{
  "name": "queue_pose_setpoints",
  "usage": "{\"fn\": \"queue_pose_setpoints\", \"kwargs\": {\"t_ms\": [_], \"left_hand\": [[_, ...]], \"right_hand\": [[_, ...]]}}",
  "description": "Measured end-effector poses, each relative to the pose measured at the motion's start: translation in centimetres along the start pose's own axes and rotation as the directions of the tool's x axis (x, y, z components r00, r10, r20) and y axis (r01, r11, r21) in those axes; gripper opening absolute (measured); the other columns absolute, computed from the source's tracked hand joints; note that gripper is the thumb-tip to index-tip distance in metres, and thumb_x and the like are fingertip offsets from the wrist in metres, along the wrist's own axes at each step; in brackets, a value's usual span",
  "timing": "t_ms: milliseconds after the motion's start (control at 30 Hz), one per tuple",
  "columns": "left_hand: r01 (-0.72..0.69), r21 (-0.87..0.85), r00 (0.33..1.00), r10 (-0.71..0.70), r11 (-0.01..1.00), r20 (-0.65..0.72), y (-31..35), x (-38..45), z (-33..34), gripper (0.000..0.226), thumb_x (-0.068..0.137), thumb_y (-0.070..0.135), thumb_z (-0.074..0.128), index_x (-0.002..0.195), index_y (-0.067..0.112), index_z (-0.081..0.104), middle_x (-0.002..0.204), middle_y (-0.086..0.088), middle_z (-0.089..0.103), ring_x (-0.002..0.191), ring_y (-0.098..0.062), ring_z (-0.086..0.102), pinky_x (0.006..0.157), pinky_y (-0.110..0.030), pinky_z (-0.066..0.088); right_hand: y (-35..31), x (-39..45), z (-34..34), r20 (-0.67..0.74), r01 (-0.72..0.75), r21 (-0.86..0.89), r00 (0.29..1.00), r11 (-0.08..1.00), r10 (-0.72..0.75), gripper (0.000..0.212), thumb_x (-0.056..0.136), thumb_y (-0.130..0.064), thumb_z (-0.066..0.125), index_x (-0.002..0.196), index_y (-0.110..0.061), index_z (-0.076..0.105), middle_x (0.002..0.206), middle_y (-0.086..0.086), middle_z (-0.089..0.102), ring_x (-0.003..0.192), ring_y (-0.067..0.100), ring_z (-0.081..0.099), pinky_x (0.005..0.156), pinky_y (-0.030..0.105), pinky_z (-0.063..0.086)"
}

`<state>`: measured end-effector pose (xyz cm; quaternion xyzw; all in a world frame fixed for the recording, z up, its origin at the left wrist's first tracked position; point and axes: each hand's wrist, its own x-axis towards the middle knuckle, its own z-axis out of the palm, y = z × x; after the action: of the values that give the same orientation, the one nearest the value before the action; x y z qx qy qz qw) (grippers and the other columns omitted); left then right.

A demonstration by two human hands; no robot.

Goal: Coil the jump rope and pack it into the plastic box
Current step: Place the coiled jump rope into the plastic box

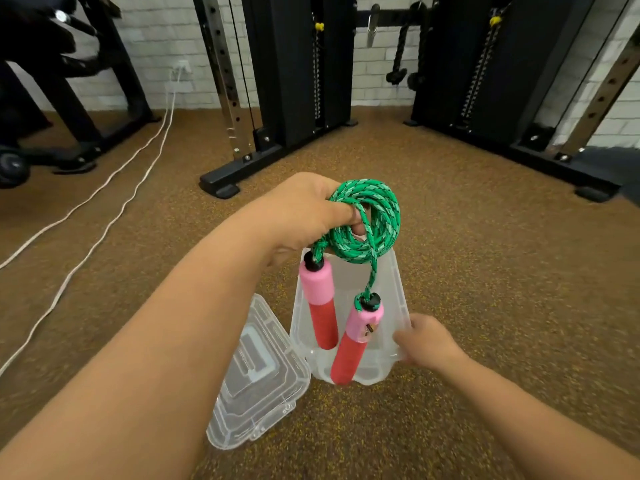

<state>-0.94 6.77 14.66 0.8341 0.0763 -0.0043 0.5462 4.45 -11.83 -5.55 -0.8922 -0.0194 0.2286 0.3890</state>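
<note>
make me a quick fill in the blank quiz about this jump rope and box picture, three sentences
1. The left hand grips the coiled green ____, with two handles dangling.
2. The right hand holds the rim of the clear plastic ____.
3. The lid lies on the ____, left of the box.

Missing words: rope; box; floor

Gym corner as I saw it through the head camera.

Past my fingers lay a brown speckled floor [485, 237] running to a white brick wall [381, 81]. Black weight-stack towers [298, 64] stood beyond the fingertips, a second tower [460, 60] off to their right. Two white cables [114, 188] trailed far left from a wall socket [181, 68], beside a black machine frame [86, 98].
</note>
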Motion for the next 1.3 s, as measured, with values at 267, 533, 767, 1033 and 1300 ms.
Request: {"fn": "queue_pose_setpoints", "kwargs": {"t_ms": [267, 533, 767, 1033, 1300], "left_hand": [[0.014, -0.075, 0.996, -0.007, 0.997, 0.086, 1.8, -0.3, 1.8, 0.019, 0.087, -0.001, 0.056, 0.101, -0.006, 0.067, 0.092, -0.018, 0.072, 0.068, -0.016, 0.068, 0.054, -0.022, 0.055], [0.019, -0.060, 0.994, -0.013, 0.998, 0.107, 2.3, 0.2, 3.9, 0.013, 0.086, -0.002, 0.056, 0.092, -0.002, 0.067, 0.085, -0.014, 0.071, 0.080, -0.024, 0.066, 0.073, -0.034, 0.058], [0.050, -0.111, 0.995, -0.040, 0.993, 0.091, 1.1, 1.1, 4.7, 0.013, 0.086, -0.003, 0.055, 0.086, -0.003, 0.068, 0.071, -0.010, 0.069, 0.064, -0.018, 0.066, 0.057, -0.030, 0.059], [0.236, -0.016, 0.972, -0.237, 0.972, -0.009, -6.2, 4.3, 7.4, 0.013, 0.069, 0.015, 0.069, 0.056, 0.012, 0.070, 0.094, -0.023, 0.073, 0.084, -0.030, 0.066, 0.089, -0.052, 0.052], [0.278, -0.165, 0.961, -0.271, 0.946, 0.060, -7.2, 6.2, 8.4, 0.023, 0.078, 0.001, 0.066, 0.098, -0.009, 0.066, 0.098, -0.030, 0.068, 0.078, -0.033, 0.065, 0.077, -0.045, 0.056]], "right_hand": [[6.0, -6.3, -1.1, 0.143, 0.003, -0.051, 0.990, 0.999, 0.004, 0.028, 0.079, -0.014, 0.054, 0.105, -0.021, 0.061, 0.091, -0.002, 0.071, 0.077, 0.015, 0.068, 0.072, 0.033, 0.057], [1.0, -8.7, -5.8, 0.226, 0.349, 0.402, 0.858, 0.846, -0.461, 0.081, 0.073, -0.056, 0.065, 0.142, -0.042, 0.027, 0.149, -0.024, 0.034, 0.136, -0.008, 0.032, 0.113, 0.029, 0.029], [-1.6, -6.6, -1.0, 0.118, 0.394, 0.461, 0.861, 0.795, -0.495, 0.069, 0.072, -0.016, 0.081, 0.126, -0.041, 0.046, 0.116, -0.010, 0.065, 0.098, -0.003, 0.064, 0.078, 0.017, 0.054], [0.6, -4.1, 2.4, 0.251, 0.226, 0.445, 0.897, 0.866, -0.363, 0.022, 0.088, -0.018, 0.065, 0.109, -0.021, 0.058, 0.087, -0.004, 0.065, 0.079, 0.006, 0.061, 0.073, 0.022, 0.047], [0.5, -2.4, 3.9, 0.221, 0.168, 0.469, 0.928, 0.867, -0.300, 0.038, 0.083, -0.018, 0.071, 0.117, -0.014, 0.053, 0.098, 0.001, 0.068, 0.094, 0.014, 0.064, 0.076, 0.017, 0.050]]}}
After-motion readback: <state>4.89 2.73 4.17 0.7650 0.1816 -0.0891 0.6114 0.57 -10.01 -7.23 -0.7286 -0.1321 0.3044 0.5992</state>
